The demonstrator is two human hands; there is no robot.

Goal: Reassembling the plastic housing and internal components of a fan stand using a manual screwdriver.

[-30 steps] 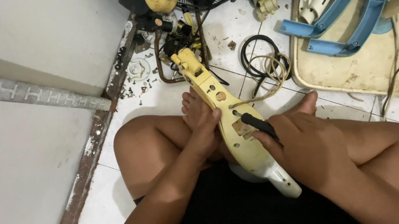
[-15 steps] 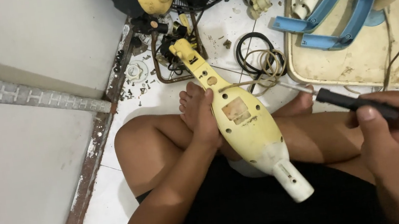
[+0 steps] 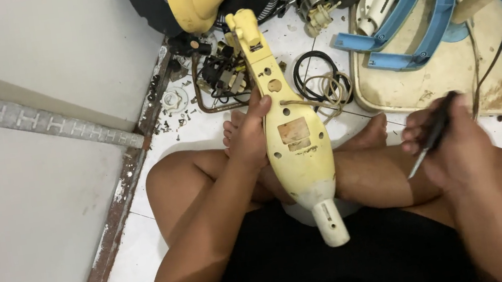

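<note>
Yellow housing [image 3: 292, 135], a long cream plastic shell with a white tubular neck, lay over the person's crossed legs in the head view, its long axis running almost straight away from the body with a slight lean to the left: the narrow slotted tip pointed up toward the clutter, the white neck pointed back at the lap. Its flat face with holes and a worn label patch faced the camera. The left hand [image 3: 249, 136] gripped the housing's left edge, thumb laid across its face, fingers wrapped behind. The right hand [image 3: 452, 145] hung well to the right of the housing, fingers closed round a black-handled screwdriver [image 3: 432, 135], whose metal tip aimed down-left. Beyond the housing's tip lay a coiled cable [image 3: 320, 83] and a blue fan frame [image 3: 417, 3] on a cream base [image 3: 496, 86].
</note>
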